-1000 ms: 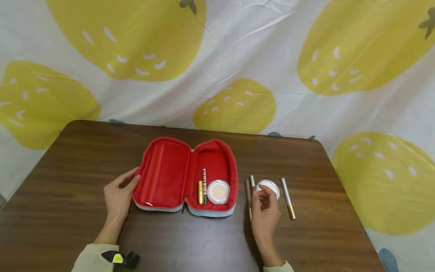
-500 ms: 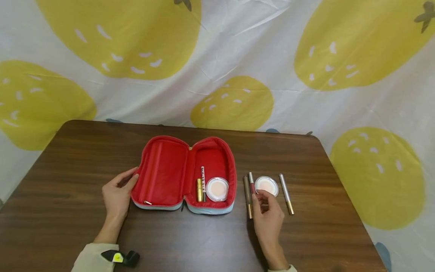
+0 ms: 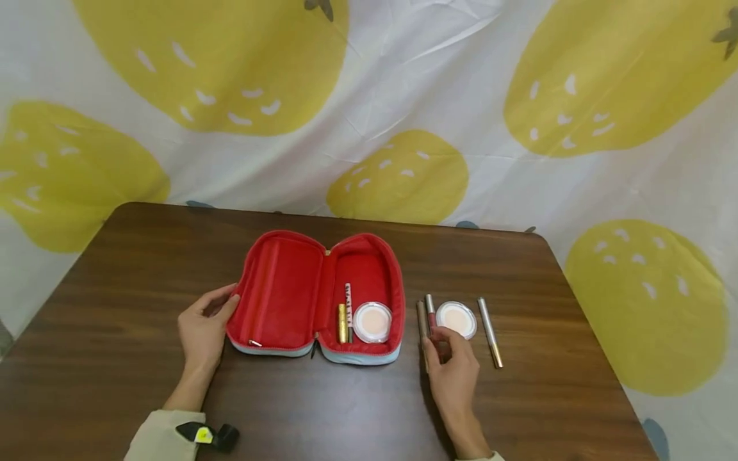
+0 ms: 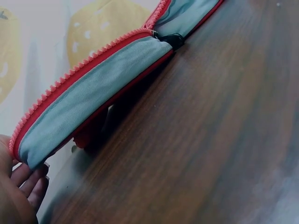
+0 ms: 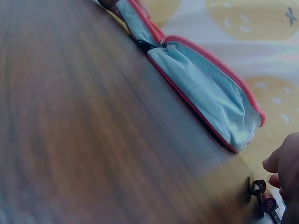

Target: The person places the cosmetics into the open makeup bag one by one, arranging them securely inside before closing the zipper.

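A red-lined makeup bag (image 3: 286, 298) with a light blue outside lies unzipped and spread flat in the head view. My left hand (image 3: 203, 330) grips its left edge, thumb above and fingers below; the left wrist view shows that edge of the bag (image 4: 93, 86) raised off the table. In the right half sit a gold tube (image 3: 343, 323), a patterned pen (image 3: 348, 304) and a round compact (image 3: 372, 322). My right hand (image 3: 454, 371) is over a brownish-gold tube (image 3: 423, 317) and a lip gloss tube (image 3: 430, 307), partly covering both. Its thumb and forefinger are bent, slightly apart.
A second round compact (image 3: 457, 319) lies just beyond my right fingers. Farther right is a silver-and-gold pen (image 3: 490, 333). The brown wooden table (image 3: 323, 410) ends at the back against a hanging cloth (image 3: 398, 77) with yellow fruit shapes.
My right hand has shifted from over the compact toward the two tubes at left, uncovering the compact. My left hand keeps its grip on the bag's edge.
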A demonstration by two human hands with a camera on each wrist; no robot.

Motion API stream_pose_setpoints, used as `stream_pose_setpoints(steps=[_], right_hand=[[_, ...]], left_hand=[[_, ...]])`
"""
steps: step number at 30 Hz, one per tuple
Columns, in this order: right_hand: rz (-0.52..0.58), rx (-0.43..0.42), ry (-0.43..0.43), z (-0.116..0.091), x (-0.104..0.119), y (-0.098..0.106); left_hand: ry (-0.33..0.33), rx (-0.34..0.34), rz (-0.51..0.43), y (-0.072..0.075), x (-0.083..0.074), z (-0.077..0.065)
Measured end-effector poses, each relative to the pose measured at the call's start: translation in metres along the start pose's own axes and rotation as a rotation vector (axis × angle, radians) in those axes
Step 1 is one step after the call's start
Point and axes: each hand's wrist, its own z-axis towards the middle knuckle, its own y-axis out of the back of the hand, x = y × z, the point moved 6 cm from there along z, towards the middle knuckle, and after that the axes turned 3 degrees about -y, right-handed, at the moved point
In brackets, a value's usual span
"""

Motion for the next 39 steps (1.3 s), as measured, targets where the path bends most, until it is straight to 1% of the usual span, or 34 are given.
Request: stream_pose_setpoints(steps=[7, 11, 15, 22, 27, 39], right_hand=[[-0.088, 0.025, 0.029, -0.0010, 0.0009, -0.0006], [-0.110, 0.041, 0.024, -0.0011, 0.0007, -0.0018], [-0.124, 0.049, 0.025, -0.0016, 0.0009, -0.0023], [-0.138, 0.063, 0.045, -0.0027, 0.0019, -0.0050], [-0.151, 0.079, 0.041, -0.0032, 0.0034, -0.0068], [-0.210, 0.086, 0.085, -0.0058, 0.0092, -0.0093]], left_hand=[[-0.033, 0.002, -0.025, -0.0002, 0.0013, -0.0022], [-0.045, -0.001, -0.006, 0.0002, -0.0006, -0.0029], [-0.033, 0.000, 0.022, 0.0010, -0.0017, -0.0048], [-0.023, 0.001, 0.038, 0.0003, -0.0035, -0.0050], [-0.017, 0.002, 0.040, -0.0005, -0.0035, -0.0037], [-0.010, -0.004, 0.041, 0.0000, -0.0012, -0.0035]])
